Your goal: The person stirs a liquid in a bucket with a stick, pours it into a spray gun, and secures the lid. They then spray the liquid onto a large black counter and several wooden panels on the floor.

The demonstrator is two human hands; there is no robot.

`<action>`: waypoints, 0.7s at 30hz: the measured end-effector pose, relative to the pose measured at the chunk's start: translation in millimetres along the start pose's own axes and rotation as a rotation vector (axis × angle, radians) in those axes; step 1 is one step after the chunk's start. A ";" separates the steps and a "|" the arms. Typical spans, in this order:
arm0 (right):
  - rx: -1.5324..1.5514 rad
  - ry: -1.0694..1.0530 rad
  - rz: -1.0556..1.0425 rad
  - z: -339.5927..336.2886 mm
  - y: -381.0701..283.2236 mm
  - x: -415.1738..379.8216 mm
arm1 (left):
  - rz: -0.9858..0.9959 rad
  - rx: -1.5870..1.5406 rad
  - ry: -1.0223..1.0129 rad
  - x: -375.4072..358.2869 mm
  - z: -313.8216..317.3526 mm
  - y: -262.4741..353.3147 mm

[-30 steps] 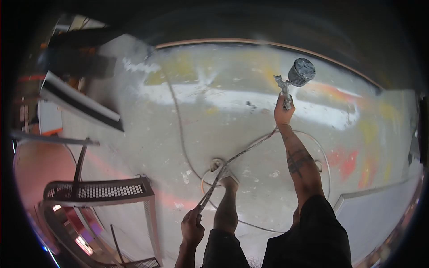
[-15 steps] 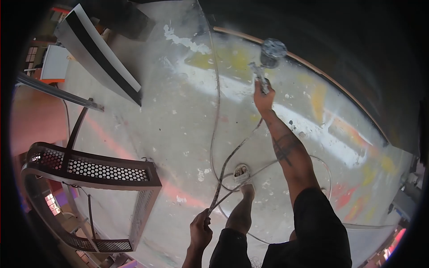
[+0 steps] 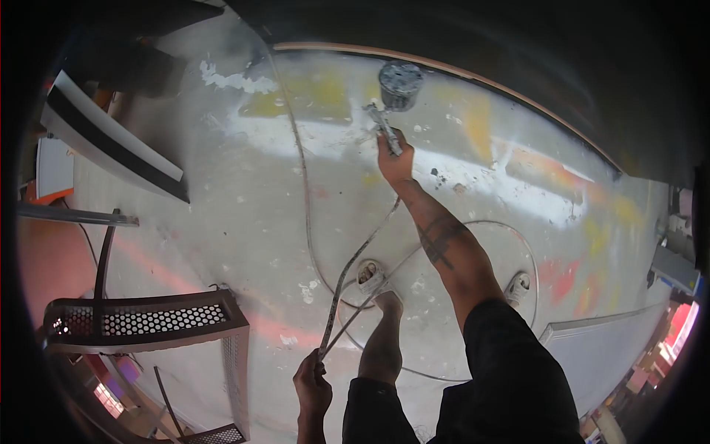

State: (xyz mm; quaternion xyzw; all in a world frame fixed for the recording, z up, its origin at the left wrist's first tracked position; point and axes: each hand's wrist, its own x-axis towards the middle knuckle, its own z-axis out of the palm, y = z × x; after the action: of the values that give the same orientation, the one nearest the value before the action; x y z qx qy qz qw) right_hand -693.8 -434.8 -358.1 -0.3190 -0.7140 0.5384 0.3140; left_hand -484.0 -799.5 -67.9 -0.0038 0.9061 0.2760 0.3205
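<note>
My right hand (image 3: pixel 396 155) is closed around a paint-smeared spray gun (image 3: pixel 384 132), held out ahead of me, with a round cup (image 3: pixel 400 85) at its far end. From below that hand a speckled hose (image 3: pixel 342 285) runs down to my left hand (image 3: pixel 313 381). My left hand, at the bottom of the view, is closed on the hose, which doubles back there. The rest of the hose loops over the floor around my feet.
A brown frame with perforated panels (image 3: pixel 163 320) stands at the lower left. Above it are a metal bar (image 3: pixel 78 214) and a curved black-and-silver panel (image 3: pixel 118 137). A dark surface with a copper-coloured edge (image 3: pixel 458 72) spans the top. A pale panel (image 3: pixel 603 355) lies right. My feet (image 3: pixel 371 274) are on the paint-stained floor (image 3: pixel 251 237).
The view has turned, so the frame, curved panel and spray gun sit further left. My other foot and the pale panel at the right now show more. Both hands keep their hold.
</note>
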 end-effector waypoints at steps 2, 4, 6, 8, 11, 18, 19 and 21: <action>0.011 0.047 0.058 -47.7 14.0 -1.5 | 0.020 0.042 -0.026 -4.0 9.4 6.8; 0.025 0.098 0.118 -94.4 33.1 -5.5 | 0.062 0.080 -0.042 -9.8 20.0 16.7; 0.047 0.181 0.224 -145.4 49.6 -7.8 | 0.113 0.124 -0.072 -14.3 34.5 29.2; 0.038 0.264 0.217 -197.6 59.5 -10.6 | 0.154 0.149 -0.088 -22.2 52.8 38.9; 0.053 0.376 0.229 -277.9 72.5 -15.9 | 0.212 0.196 -0.123 -36.6 83.6 63.3; 0.014 0.593 0.218 -473.2 109.9 -20.9 | 0.317 0.351 -0.218 -81.2 172.1 135.0; 0.016 0.626 0.190 -501.6 116.3 -20.5 | 0.337 0.361 -0.230 -87.5 187.4 140.7; 0.018 0.673 0.199 -559.3 126.8 -21.4 | 0.439 0.355 -0.206 -98.6 219.2 152.8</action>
State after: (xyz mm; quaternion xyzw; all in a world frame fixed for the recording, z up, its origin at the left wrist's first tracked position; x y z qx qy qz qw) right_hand -223.2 -106.4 -358.4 -0.5437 -0.5311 0.4376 0.4805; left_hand -306.9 -576.6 -75.2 0.2762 0.8821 0.1751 0.3391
